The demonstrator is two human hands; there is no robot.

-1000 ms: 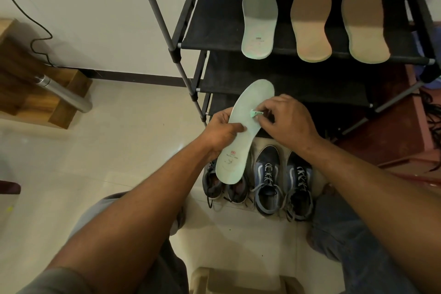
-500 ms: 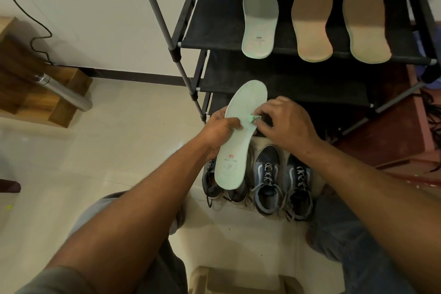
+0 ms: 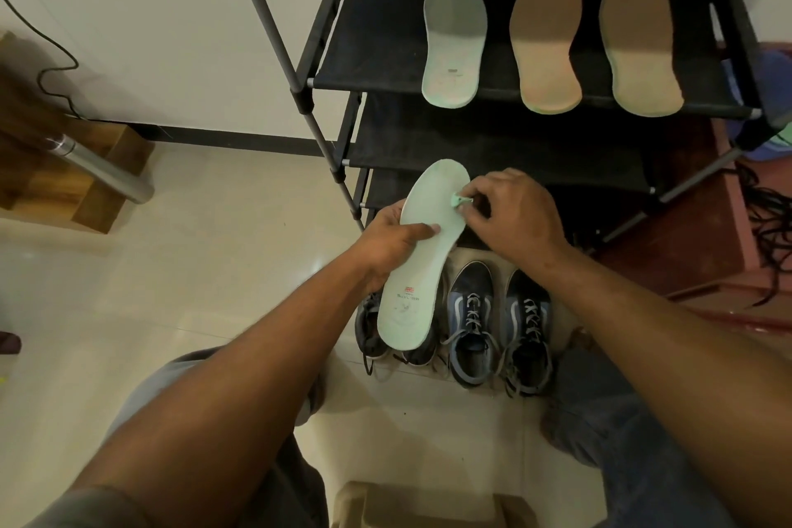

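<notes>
**Mint insole held over the shoes, a flap pinched at its edge**

The tiled floor (image 3: 193, 270) fills the view from 6 to 9 o'clock; a black shoe rack (image 3: 377, 34) with fabric shelves stands on it from 12 to 2 o'clock. A pair of blue lace-up sneakers (image 3: 471, 322) sits on the floor just below the centre, toes toward 6 o'clock; a pair of dark shoes (image 3: 370, 330) stands just beside them at their 9 o'clock, partly hidden. On the top shelf lie three insoles side by side, heels toward 6 o'clock: a pale green insole (image 3: 453, 39), and at its 3 o'clock two tan insoles (image 3: 546, 43), near each other but apart.

The mint-green insole (image 3: 422, 266) is in the air at the centre, above the dark shoes, its toe toward 12 o'clock and its printed heel toward 6 o'clock. The left hand (image 3: 394, 244) grips it from 9 o'clock, thumb laid across its face, fingers behind it. The right hand (image 3: 514, 214), at the insole's 3 o'clock, has its fingers curled; thumb and forefinger pinch a small mint-green flap (image 3: 459, 200) at the insole's right edge.
</notes>
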